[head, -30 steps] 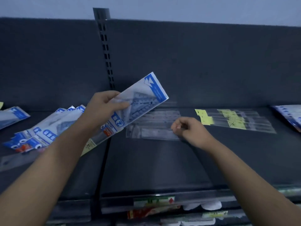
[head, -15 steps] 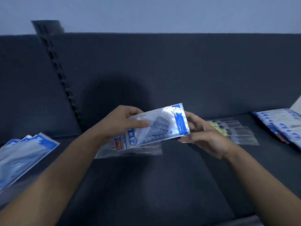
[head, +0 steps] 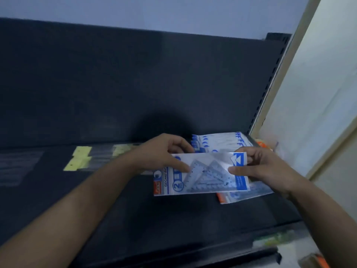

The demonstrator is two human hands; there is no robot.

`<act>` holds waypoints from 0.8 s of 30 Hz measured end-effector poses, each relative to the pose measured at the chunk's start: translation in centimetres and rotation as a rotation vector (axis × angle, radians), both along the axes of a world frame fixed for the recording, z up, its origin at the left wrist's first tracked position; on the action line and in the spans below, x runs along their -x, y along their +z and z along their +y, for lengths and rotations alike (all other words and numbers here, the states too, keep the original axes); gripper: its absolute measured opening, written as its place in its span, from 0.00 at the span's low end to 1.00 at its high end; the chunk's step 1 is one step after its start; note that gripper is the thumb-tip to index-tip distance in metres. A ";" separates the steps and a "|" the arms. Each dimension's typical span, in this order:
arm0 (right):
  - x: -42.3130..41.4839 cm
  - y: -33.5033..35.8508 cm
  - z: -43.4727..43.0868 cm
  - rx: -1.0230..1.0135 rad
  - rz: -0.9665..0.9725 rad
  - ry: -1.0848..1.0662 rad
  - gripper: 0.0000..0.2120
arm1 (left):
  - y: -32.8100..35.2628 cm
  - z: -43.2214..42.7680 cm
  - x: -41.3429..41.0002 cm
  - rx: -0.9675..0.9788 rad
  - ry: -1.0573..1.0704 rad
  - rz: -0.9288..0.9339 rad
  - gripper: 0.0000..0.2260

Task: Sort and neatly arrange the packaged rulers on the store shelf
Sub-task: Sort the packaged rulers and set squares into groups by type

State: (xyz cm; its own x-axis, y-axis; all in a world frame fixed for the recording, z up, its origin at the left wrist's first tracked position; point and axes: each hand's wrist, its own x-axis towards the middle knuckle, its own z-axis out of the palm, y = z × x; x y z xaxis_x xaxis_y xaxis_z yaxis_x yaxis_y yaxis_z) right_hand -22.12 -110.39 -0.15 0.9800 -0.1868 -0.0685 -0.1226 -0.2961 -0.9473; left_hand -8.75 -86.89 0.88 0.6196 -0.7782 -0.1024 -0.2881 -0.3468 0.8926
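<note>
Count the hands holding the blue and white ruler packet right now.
2. The left hand grips the packet near its left end, thumb on its front; the right hand pinches its right end. No other hands show.

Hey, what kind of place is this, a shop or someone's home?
Probably a shop's stationery section: a dark display shelf with a slotted upright, a stack of identical blue-and-white packs, and another geometry-set pack held by the left hand and right hand.

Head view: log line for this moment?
left hand grips geometric ruler pack, left end | right hand pinches its right end | pack held over shelf, right side | matching packs stacked behind | yellow-tagged clear rulers lie left
</note>
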 end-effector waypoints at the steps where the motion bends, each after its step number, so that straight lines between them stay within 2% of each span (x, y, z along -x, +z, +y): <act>1: 0.7 0.0 -2.2 0.031 0.016 0.013 0.09 | -0.3 -1.8 0.9 -0.004 0.023 0.011 0.17; 7: 3.8 -0.9 -10.7 0.149 0.057 0.040 0.17 | -2.4 -9.2 5.2 -0.109 0.152 0.008 0.21; 11: 3.8 -1.9 -12.3 0.295 -0.027 0.006 0.18 | -3.4 -10.7 6.6 -0.118 0.258 -0.127 0.20; 15: 3.4 -2.8 -13.2 0.418 -0.131 -0.065 0.15 | -4.4 -10.4 7.7 -0.079 0.344 -0.267 0.21; 20: 2.3 -2.4 -11.5 0.514 -0.216 -0.106 0.12 | -4.2 -7.7 8.3 -0.048 0.431 -0.459 0.21; 24: 0.5 -0.8 -5.5 0.588 -0.377 0.037 0.11 | -2.4 -2.1 9.0 -0.283 0.525 -0.665 0.26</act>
State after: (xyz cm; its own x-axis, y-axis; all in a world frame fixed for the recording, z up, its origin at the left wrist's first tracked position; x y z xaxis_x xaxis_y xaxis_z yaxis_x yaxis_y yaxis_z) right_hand -22.60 -115.84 -0.97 0.9232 -0.0548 0.3803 0.2031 -0.7706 -0.6041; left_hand -17.75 -89.04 -1.51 0.8887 -0.3779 0.2597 -0.4579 -0.7616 0.4586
